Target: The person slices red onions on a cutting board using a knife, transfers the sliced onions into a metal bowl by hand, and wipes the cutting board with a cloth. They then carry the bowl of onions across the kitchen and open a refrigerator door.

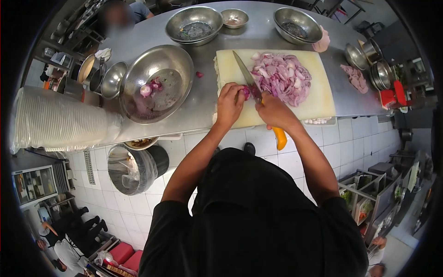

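Observation:
My left hand [230, 102] is closed on a piece of red onion [246, 93], pressing it to the yellowish cutting board [321, 99]. My right hand [277, 111] grips a knife [242, 68] with an orange handle. Its blade points away from me, lying just right of the onion piece and touching or very near it. A heap of sliced red onion [285, 78] covers the board to the right of the blade. Left of the board, a large metal bowl [182, 60] contains a peeled onion [146, 90] and purple bits.
Metal bowls [194, 23] stand along the back of the steel table [258, 34]. Stacked plastic containers [60, 117] occupy the left end. Pink cloths [354, 78] and a red object [392, 96] lie right. A lined bin [129, 168] stands below. Other people are farther off.

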### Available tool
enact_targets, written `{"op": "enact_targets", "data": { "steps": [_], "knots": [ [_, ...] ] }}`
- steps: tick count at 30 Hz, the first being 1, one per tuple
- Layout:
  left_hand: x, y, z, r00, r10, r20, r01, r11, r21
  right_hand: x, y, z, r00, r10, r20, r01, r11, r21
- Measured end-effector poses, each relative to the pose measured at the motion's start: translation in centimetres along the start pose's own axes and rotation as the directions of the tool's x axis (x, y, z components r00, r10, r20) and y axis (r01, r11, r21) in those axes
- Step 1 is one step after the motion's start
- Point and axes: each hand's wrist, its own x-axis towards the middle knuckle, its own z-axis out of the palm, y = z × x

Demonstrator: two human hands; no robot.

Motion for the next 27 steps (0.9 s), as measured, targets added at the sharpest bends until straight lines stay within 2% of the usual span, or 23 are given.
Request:
{"op": "enact_targets", "data": {
  "steps": [3, 6, 10, 12, 13, 16, 19, 22, 25, 27],
  "knots": [
    [0.2, 0.2, 0.0, 1.000, 0.009, 0.008, -0.010, 1.000, 0.011, 3.6, 3.5, 4.9, 0.958, -0.224, -0.180, 0.192, 0.965, -0.181],
    [0.0, 0.3, -0.2, 1.000, -0.025, 0.005, 0.025, 1.000, -0.003, 3.4, 3.4, 3.8, 0.994, -0.073, -0.083, 0.075, 0.997, 0.014],
    [-0.1, 0.0, 0.1, 0.998, -0.055, -0.011, 0.054, 0.997, -0.054, 1.1, 0.1, 0.4, 1.000, -0.003, 0.008, 0.003, 0.999, 0.036],
    [0.2, 0.0, 0.1, 0.999, -0.051, -0.014, 0.050, 0.997, -0.062, 2.1, 0.7, 1.7, 1.000, -0.005, -0.015, 0.006, 0.998, 0.055],
    [0.1, 0.0, 0.1, 0.998, -0.054, -0.010, 0.054, 0.996, -0.068, 4.1, 3.2, 4.0, 0.987, -0.136, -0.090, 0.130, 0.989, -0.070],
    [0.6, -0.3, 0.4, 0.998, -0.057, -0.027, 0.055, 0.996, -0.075, 4.2, 3.2, 4.5, 0.979, -0.158, -0.128, 0.147, 0.985, -0.092],
    [0.3, -0.5, 0.3, 1.000, -0.013, -0.024, 0.012, 0.999, -0.032, 2.3, 0.3, 1.1, 0.999, -0.040, -0.021, 0.040, 0.999, -0.013],
    [-0.1, -0.6, 0.1, 1.000, -0.002, -0.018, 0.001, 1.000, -0.008, 1.3, -1.1, 0.3, 1.000, -0.010, 0.007, 0.010, 1.000, -0.019],
    [0.1, -0.3, 0.2, 1.000, -0.018, -0.019, 0.017, 0.999, -0.028, 5.9, 5.7, 6.6, 0.946, -0.254, -0.203, 0.218, 0.958, -0.186],
    [0.4, -0.5, 0.2, 0.999, -0.022, -0.037, 0.021, 0.999, -0.038, 4.4, 3.2, 4.4, 0.980, -0.155, -0.126, 0.145, 0.986, -0.079]
  ]
}}
